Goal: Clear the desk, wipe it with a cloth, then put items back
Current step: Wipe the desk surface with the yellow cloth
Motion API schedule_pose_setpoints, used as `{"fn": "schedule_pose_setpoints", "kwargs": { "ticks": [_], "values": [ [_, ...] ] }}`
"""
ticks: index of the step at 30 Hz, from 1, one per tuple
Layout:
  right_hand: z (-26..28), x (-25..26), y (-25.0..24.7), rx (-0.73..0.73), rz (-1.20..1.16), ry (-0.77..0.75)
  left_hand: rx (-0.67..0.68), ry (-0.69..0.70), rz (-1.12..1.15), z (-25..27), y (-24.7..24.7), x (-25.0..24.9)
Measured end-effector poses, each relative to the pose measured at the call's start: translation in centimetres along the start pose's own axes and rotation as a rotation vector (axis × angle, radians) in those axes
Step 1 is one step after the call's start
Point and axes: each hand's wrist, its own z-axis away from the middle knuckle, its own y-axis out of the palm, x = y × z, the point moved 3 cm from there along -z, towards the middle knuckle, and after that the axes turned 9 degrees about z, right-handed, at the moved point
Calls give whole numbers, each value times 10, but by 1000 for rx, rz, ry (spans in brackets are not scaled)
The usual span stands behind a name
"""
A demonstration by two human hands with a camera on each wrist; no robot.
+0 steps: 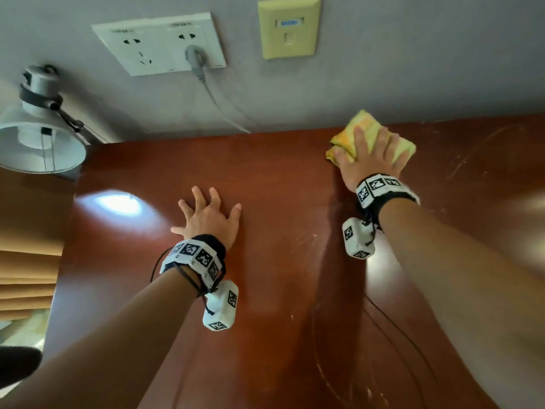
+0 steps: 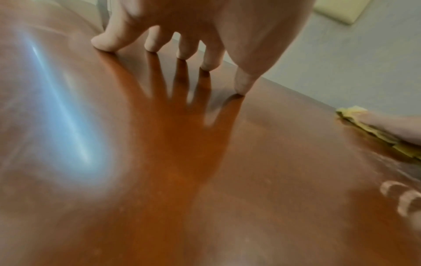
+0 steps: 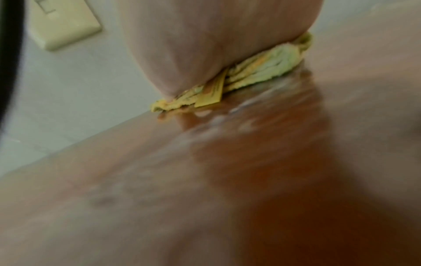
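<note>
A folded yellow-green cloth [image 1: 365, 125] lies on the reddish-brown desk [image 1: 280, 178] near its far edge, by the wall. My right hand [image 1: 368, 156] presses flat on the cloth with fingers spread and straight. In the right wrist view the palm [image 3: 205, 45] covers most of the cloth [image 3: 262, 70], and wet streaks trail behind it. My left hand [image 1: 208, 214] rests spread on the bare desk to the left; its fingertips [image 2: 151, 45] touch the wood. The cloth [image 2: 355, 122] shows at the right edge of the left wrist view.
A metal clamp lamp [image 1: 38, 134] hangs over the desk's far left corner, casting a bright spot [image 1: 121, 203]. A wall socket plate [image 1: 159, 42] holds a grey plug with its cable [image 1: 218, 104] running down behind the desk. A yellow wall plate [image 1: 289, 26] sits to its right.
</note>
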Motion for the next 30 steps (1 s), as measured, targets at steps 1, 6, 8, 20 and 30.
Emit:
{"fn": "schedule_pose_setpoints", "kwargs": {
  "ticks": [1,6,8,20,30],
  "values": [
    [-2,-6,-1,-2,4,20,8,3,-11,-1,0,0],
    [28,64,15,-62,-56,-78,42,13,-65,-6,-3,5],
    [62,117,27,-53,-26,-259,38,24,-85,-6,-2,6],
    [78,65,28,6,28,-182,101,68,-103,-6,-8,14],
    [68,-1,28,17,7,91,123,113,-121,-2,-7,18]
  ]
}}
